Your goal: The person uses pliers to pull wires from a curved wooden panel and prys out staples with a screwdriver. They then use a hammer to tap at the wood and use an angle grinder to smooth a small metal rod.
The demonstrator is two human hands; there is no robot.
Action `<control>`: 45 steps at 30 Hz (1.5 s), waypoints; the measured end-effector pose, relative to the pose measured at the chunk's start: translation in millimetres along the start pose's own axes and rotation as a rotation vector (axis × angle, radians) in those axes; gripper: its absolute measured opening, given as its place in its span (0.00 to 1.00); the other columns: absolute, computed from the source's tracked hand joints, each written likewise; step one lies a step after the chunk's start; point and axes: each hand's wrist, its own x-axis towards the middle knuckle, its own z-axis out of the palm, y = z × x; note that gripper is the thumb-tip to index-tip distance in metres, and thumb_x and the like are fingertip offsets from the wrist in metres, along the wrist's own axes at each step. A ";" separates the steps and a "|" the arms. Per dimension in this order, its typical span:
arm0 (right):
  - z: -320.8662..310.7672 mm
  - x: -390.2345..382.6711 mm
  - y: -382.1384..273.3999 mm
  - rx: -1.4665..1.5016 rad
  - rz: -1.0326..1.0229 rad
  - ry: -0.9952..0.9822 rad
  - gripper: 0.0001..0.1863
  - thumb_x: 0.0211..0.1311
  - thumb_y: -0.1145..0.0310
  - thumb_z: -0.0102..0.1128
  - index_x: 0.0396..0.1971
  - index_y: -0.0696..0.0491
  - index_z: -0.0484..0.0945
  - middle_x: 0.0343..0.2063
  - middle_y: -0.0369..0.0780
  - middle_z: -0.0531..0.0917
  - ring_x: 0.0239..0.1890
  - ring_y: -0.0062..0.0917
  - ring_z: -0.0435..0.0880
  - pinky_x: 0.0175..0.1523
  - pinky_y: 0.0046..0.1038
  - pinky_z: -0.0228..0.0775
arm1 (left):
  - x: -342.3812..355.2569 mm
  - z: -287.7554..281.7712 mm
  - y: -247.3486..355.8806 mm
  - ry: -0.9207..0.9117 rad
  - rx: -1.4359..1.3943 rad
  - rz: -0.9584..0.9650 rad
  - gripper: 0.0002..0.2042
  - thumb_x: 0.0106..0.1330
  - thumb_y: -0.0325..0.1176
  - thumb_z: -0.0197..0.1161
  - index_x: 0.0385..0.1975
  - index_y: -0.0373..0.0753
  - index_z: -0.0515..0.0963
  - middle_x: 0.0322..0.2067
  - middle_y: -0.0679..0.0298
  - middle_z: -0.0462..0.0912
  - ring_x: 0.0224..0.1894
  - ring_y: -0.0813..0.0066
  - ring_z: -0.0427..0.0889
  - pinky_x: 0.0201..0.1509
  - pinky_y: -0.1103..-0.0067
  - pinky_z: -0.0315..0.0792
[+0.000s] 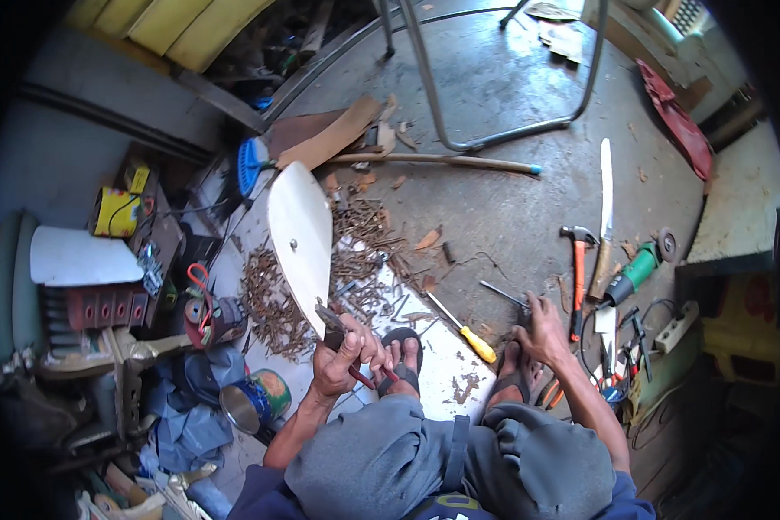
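Grey-trousered knees, left hand (342,351) grip closed on red-handled pliers (348,334), right hand (542,334) splayed open on concrete floor (503,208).

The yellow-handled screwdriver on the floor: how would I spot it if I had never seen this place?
Start at the person's two sandalled feet at the bottom middle. Between them, on the pale sheet spread over the concrete, lies the screwdriver, slanting up to the left, just left of the right hand. Its bright yellow handle sets it apart from the orange-handled hammer and the long knife farther right.
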 end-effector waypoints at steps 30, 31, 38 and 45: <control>-126.6 16.3 -215.8 0.511 -0.456 -0.359 0.19 0.69 0.67 0.61 0.59 0.48 0.82 0.24 0.48 0.85 0.23 0.37 0.86 0.33 0.35 0.76 | -48.3 -26.9 41.1 -0.235 0.024 -0.245 0.23 0.72 0.40 0.61 0.16 0.32 0.70 0.15 0.57 0.72 0.20 0.62 0.75 0.35 0.59 0.78; -105.7 20.3 -193.7 0.498 -0.468 -0.216 0.19 0.69 0.66 0.61 0.58 0.49 0.82 0.26 0.49 0.86 0.25 0.39 0.88 0.34 0.36 0.78 | -48.0 -26.8 37.3 -0.241 -0.001 -0.243 0.23 0.72 0.40 0.61 0.16 0.32 0.70 0.15 0.56 0.72 0.20 0.62 0.75 0.35 0.59 0.78; -17.1 30.7 -74.7 -0.251 -0.245 0.262 0.24 0.63 0.57 0.67 0.55 0.54 0.79 0.37 0.50 0.83 0.37 0.45 0.84 0.41 0.44 0.75 | -44.4 -34.0 16.0 -0.267 -0.053 -0.296 0.25 0.72 0.43 0.61 0.13 0.33 0.68 0.14 0.59 0.70 0.21 0.65 0.76 0.34 0.63 0.78; 51.1 -3.6 -60.7 -0.014 -0.101 -0.397 0.25 0.59 0.60 0.64 0.50 0.59 0.71 0.43 0.58 0.81 0.46 0.58 0.82 0.52 0.50 0.74 | -26.8 -27.8 11.9 -0.357 -0.085 -0.315 0.21 0.73 0.40 0.60 0.18 0.34 0.70 0.16 0.59 0.72 0.21 0.66 0.75 0.34 0.64 0.79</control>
